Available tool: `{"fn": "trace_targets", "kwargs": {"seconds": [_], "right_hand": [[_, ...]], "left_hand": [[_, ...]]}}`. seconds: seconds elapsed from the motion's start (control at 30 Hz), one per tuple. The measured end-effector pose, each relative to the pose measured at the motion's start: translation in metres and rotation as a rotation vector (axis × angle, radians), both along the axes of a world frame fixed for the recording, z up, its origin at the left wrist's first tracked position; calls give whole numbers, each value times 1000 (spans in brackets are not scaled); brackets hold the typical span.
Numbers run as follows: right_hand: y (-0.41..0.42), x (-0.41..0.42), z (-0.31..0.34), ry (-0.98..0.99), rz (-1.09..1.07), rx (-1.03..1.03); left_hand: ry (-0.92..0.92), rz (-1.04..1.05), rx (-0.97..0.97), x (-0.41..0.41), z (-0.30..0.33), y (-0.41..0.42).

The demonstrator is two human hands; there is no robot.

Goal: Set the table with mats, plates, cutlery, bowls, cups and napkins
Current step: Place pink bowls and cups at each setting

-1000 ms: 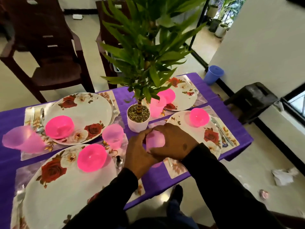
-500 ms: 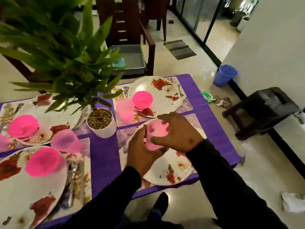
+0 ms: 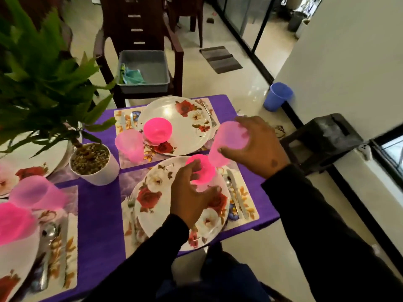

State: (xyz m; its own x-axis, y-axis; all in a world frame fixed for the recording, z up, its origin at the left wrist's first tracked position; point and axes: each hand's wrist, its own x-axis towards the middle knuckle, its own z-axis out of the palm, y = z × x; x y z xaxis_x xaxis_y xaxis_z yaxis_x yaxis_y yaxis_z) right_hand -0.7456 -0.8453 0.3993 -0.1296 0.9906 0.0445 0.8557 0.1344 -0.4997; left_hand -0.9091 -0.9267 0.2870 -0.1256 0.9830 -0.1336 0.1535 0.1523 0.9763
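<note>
Right hand [image 3: 254,147] curls round a pale pink cup [image 3: 229,142] held tilted above the counter [image 3: 98,214], left hand [image 3: 192,197] hovers loosely curled, apparently empty, over the pink bowl [image 3: 201,171].

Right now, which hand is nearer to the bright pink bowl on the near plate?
Left. The left hand hovers right at the pink bowl, fingers reaching its near side. The right hand is off to the bowl's right, gripping a pale pink cup.

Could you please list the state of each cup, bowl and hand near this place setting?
Right hand: grips pink cup, lifted and tilted.
Left hand: fingers curled over the near bowl.
Near bowl: on the near plate.
Far bowl: on the far plate.
</note>
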Motion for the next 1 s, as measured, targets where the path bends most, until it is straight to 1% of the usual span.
{"fn": "trace_targets", "kwargs": {"seconds": [0.17, 0.33, 0.47, 0.53, 0.7, 0.8, 1.0], "right_hand": [[51, 36, -18, -46, 68, -12], [99, 63, -68, -59, 236, -111], [119, 66, -102, -63, 379, -215], [124, 65, -113, -78, 426, -244], [126, 58, -129, -151, 496, -236], [128, 56, -133, -166, 467, -256], [123, 58, -138, -134, 415, -294]], "left_hand": [[28, -48, -123, 36, -5, 19], [9, 34, -223, 84, -7, 44], [-17, 95, -298, 111, -16, 52], [6, 123, -331, 118, -21, 51], [20, 212, -340, 121, -20, 49], [17, 258, -322, 120, -15, 55], [-3, 336, -232, 116, -9, 68]]}}
